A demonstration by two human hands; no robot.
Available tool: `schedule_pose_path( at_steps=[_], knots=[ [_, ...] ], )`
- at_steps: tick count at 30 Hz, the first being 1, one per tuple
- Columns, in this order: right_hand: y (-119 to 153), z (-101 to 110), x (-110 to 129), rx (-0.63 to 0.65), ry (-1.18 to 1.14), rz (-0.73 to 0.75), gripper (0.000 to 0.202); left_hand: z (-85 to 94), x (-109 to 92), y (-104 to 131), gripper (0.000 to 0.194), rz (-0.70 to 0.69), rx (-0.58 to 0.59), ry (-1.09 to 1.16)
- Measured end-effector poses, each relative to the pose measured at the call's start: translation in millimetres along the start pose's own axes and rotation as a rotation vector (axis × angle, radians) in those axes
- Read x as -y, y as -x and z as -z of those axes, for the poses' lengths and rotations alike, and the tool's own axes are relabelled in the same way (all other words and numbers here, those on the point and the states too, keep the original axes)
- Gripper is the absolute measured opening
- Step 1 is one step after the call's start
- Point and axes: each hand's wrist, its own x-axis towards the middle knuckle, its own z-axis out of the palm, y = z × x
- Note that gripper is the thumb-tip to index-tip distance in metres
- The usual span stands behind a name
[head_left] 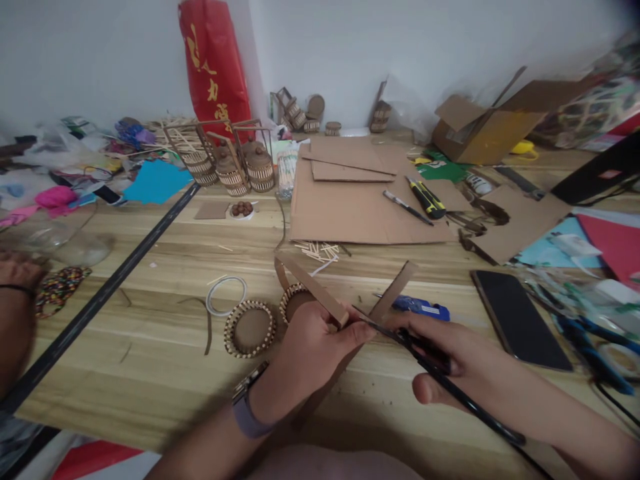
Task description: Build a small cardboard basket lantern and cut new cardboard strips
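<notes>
My left hand point(320, 340) is closed on brown cardboard strips point(313, 283), pinching them between thumb and fingers. In my right hand point(460, 353) are black scissors point(425, 363), their blades at a strip point(395, 290) beside my left fingertips. Whether the blades have cut into it cannot be made out. A round piece point(250, 329) with a cardboard base and a rim of short sticks lies left of my left hand. A second such piece point(293, 297) is partly hidden behind that hand. A white ring point(226, 296) lies just beyond them.
Cardboard sheets point(345, 207) bear a pen point(407, 207) and a yellow-black cutter point(426, 199). A blue tool point(423, 307) and phone point(520, 320) lie right. Small baskets point(233, 175) stand at the back left. Another person's hand point(20, 273) rests at the left edge.
</notes>
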Motion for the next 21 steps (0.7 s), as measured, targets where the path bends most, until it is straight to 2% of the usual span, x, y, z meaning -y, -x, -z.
schedule_pose_path(
  at_steps=[6,12,16,21],
  knots=[
    [-1,-1,-4,0.026,0.002,0.019,0.045,0.0,0,-1,0.017,0.01,0.01,-0.006],
    [-3,-3,2,0.008,0.006,0.056,0.032,-0.1,2,0,0.026,0.005,0.018,-0.002],
    [-1,-8,-6,-0.056,0.039,0.134,0.023,0.0,5,0,0.024,0.013,0.031,0.039],
    [0,-11,-21,-0.128,0.104,0.224,0.025,0.0,4,0,0.019,0.021,0.027,0.019]
  ],
)
